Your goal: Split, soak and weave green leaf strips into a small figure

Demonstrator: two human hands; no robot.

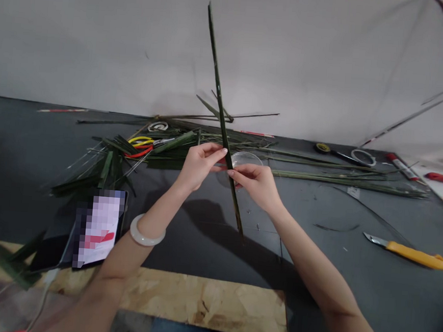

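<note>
A long, narrow dark green leaf strip (218,79) stands nearly upright in front of me, its top leaning a little left. My left hand (202,164) pinches it around the middle between thumb and fingers. Slightly lower on the same strip, my right hand (256,185) grips it with thumb and forefinger. A clear round bowl (247,159) sits behind my hands, partly covered by them. Long green leaf strips (312,179) lie in a bundle across the table beyond. Yellow-and-red-handled pliers (140,147) rest among cut leaf pieces left of my hands.
A yellow-handled knife (416,254) lies at the right, blade pointing left. Scissors (345,155) and a red marker (405,167) are at the back right. A phone (99,233) with a cable stands at the left. A wooden board (211,301) runs along the front edge.
</note>
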